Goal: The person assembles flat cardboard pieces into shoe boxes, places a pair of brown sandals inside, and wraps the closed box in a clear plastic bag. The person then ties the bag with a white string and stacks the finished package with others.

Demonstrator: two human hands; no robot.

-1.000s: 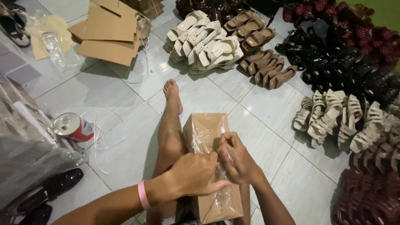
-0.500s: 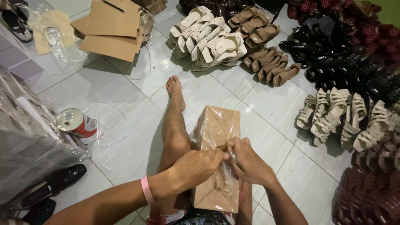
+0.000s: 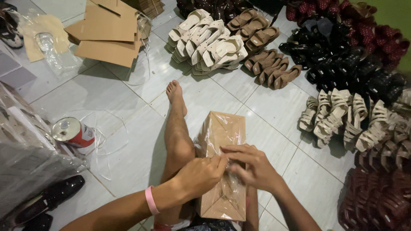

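On lap: brown box in clear wrap, both hands pinching film

Over outstretched leg point(image 3: 177, 137), on white tile floor point(image 3: 111, 98): brown cardboard box point(image 3: 224, 132) sheathed in clear plastic wrap point(image 3: 229, 190), long axis running away from body, near end at lap, far end just beside knee. Left hand point(image 3: 201, 175), pink wristband point(image 3: 150, 200) at wrist, laid on box's left side around mid-length, fingers curled and pinching film. Right hand point(image 3: 252, 167) on top of box just right of left one, fingertips meeting left hand's at centre, also gripping wrap. Both closed on plastic, touching each other; box beneath and between them, sticking out past hands on far and near ends.

Left of leg, near: tipped tin can point(image 3: 72, 132), red and white, with loose clear strip point(image 3: 107, 141) curled on tiles beside it. Lower left: black shiny shoe point(image 3: 47, 199), grey plastic bags point(image 3: 25, 171) above it. Upper left, well apart: stack of flat cardboard sheets point(image 3: 109, 30). Ahead, beyond foot: rows of cream sandals point(image 3: 207, 42) and tan sandals point(image 3: 261, 51). Right side: beige strappy sandals point(image 3: 342, 117), black sandals point(image 3: 355, 64), dark red sandals point(image 3: 376, 196) at bottom right.
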